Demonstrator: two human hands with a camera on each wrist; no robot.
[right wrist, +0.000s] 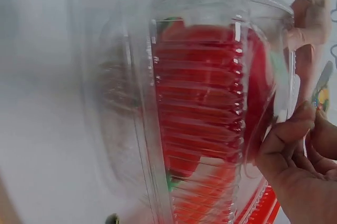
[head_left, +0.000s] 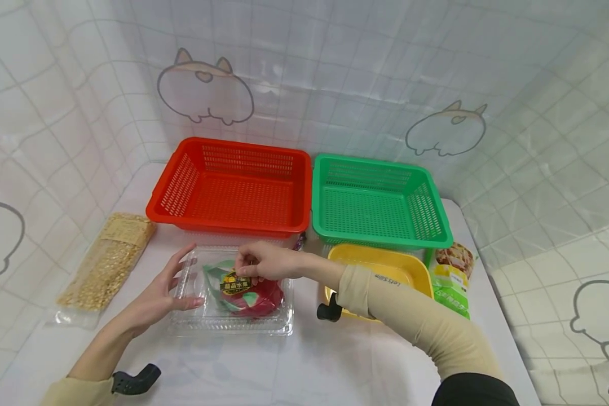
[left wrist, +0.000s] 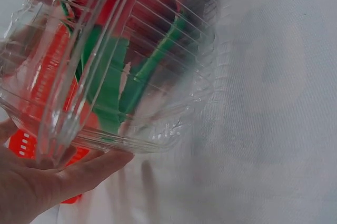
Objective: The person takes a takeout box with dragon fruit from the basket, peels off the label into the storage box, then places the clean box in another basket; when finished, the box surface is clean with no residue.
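Note:
In the head view, a clear plastic clamshell box (head_left: 193,324) lies on the table with a red dragon fruit (head_left: 269,299) with green tips inside. My left hand (head_left: 170,287) holds the box's left end, thumb toward the front and fingers toward the back. The left wrist view shows its fingers (left wrist: 100,169) against the box's edge. Over the lid, my right hand (head_left: 269,260) pinches a black and gold label (head_left: 235,285) between thumb and fingertips. The label (right wrist: 322,98) stands up from the lid in the right wrist view; whether its lower edge touches the lid I cannot tell.
Behind the box stand a red basket (head_left: 238,228) and a green basket (head_left: 380,239). A yellow basket (head_left: 418,270) is partly under my right forearm. A bag of grains (head_left: 106,259) lies at the left, a green snack packet (head_left: 451,282) at the right.

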